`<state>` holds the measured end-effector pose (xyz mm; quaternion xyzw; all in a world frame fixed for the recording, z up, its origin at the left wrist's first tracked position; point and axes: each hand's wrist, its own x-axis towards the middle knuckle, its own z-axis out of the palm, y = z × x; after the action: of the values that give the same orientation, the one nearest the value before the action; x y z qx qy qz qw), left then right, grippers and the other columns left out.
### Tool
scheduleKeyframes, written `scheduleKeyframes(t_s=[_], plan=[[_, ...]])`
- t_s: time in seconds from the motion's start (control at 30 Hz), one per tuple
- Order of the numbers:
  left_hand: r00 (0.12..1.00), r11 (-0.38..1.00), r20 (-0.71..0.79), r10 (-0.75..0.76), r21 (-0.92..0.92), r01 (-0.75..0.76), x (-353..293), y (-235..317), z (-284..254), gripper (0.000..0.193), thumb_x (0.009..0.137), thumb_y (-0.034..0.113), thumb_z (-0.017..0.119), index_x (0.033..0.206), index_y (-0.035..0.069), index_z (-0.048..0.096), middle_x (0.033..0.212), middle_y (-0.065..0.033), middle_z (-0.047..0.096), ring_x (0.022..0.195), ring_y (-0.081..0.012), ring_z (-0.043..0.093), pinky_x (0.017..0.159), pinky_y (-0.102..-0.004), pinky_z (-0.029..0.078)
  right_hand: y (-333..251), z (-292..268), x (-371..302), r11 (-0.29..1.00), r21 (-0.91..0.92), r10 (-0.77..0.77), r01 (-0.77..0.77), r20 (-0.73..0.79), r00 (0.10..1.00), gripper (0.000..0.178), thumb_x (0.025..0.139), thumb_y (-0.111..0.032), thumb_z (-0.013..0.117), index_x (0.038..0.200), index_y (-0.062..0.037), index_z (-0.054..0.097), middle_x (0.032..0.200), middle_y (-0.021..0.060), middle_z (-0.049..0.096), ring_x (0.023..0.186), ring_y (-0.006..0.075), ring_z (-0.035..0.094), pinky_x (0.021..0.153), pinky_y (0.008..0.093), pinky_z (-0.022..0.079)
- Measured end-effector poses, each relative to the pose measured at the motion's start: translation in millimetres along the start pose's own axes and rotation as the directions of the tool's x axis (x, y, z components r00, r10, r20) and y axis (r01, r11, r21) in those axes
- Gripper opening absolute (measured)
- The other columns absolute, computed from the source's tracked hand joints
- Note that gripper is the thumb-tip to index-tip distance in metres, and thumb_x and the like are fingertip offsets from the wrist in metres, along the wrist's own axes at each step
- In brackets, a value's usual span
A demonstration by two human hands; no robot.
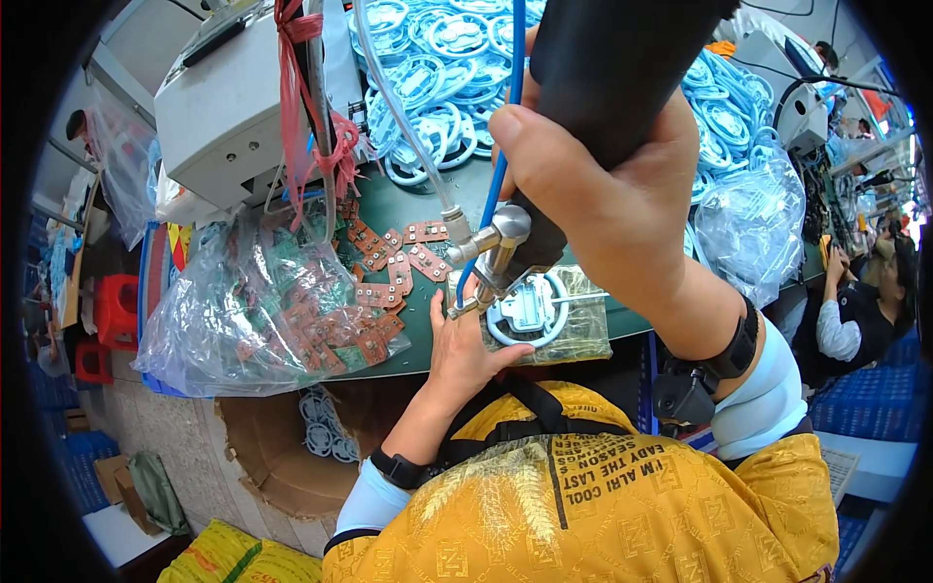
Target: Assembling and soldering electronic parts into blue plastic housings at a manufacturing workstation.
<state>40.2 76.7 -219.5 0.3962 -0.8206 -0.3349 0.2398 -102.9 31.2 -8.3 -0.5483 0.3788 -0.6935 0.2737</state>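
Observation:
My right hand (622, 194) is wrapped around a thick black powered screwdriver (622, 68), held upright and tilted above the table. Near its lower end sit a metal fitting (501, 238) with a clear hose and a blue tube. Below it lies a light-blue toy steering wheel (530, 303) on a taped greenish-brown pad (586, 335). My left hand (462, 340) grips the wheel's left side, thumb along its lower rim and fingertips close by the tool's tip. The fitting partly covers those fingertips, and the exact contact point of the tip is hidden.
Small reddish circuit boards (394, 277) lie loose left of the pad, beside a clear bag (243, 311) holding more. A pale machine box (258, 107) stands far left. Blue wheels (428, 78) are heaped behind. A clear bag (753, 219) sits right; a cardboard box (267, 437) is below the table.

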Motion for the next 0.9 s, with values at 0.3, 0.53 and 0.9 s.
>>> scheduleKeyframes(t_s=[0.3, 0.53, 0.9], plan=[[0.999, 0.998, -0.035, -0.008, 0.055, 0.01, 1.1, 2.5, -1.3, 0.088, 0.06, 0.04, 0.091, 0.128, -0.003, 0.057, 0.147, -0.0185, 0.04, 0.128, -0.0405, 0.039, 0.105, -0.0466, 0.035, 9.5, 5.7, -4.0, 0.999, -0.029, -0.016, 0.015, -0.048, 0.999, 0.032, 0.082, -0.001, 0.07, 0.11, 0.0026, 0.056, 0.08, 0.0048, 0.063, 0.064, 0.0105, 0.061, 0.058, 0.0254, 0.05], [0.996, 0.997, -0.058, 0.069, 0.03, -0.067, 0.3, 1.7, -1.0, 0.119, 0.061, 0.038, 0.091, 0.146, -0.01, 0.023, 0.137, -0.0238, 0.051, 0.131, -0.0374, 0.046, 0.113, -0.0605, 0.018, 19.1, -1.0, -6.5, 0.994, -0.091, -0.059, 0.058, -0.006, 0.998, 0.028, 0.081, -0.001, 0.071, 0.105, 0.0023, 0.058, 0.081, 0.0037, 0.063, 0.065, 0.0089, 0.059, 0.058, 0.0245, 0.048], [0.997, 0.998, -0.026, 0.069, 0.006, -0.069, 8.6, 21.0, -14.6, 0.1, 0.064, 0.034, 0.089, 0.144, 0.004, 0.039, 0.143, -0.0165, 0.047, 0.136, -0.0339, 0.042, 0.111, -0.0633, 0.019, -35.7, -70.3, 7.4, 0.997, 0.056, -0.045, 0.049, -0.06, 0.997, 0.029, 0.08, -0.006, 0.073, 0.105, -0.0013, 0.059, 0.07, 0.0029, 0.064, 0.057, 0.0091, 0.061, 0.057, 0.0243, 0.049]])
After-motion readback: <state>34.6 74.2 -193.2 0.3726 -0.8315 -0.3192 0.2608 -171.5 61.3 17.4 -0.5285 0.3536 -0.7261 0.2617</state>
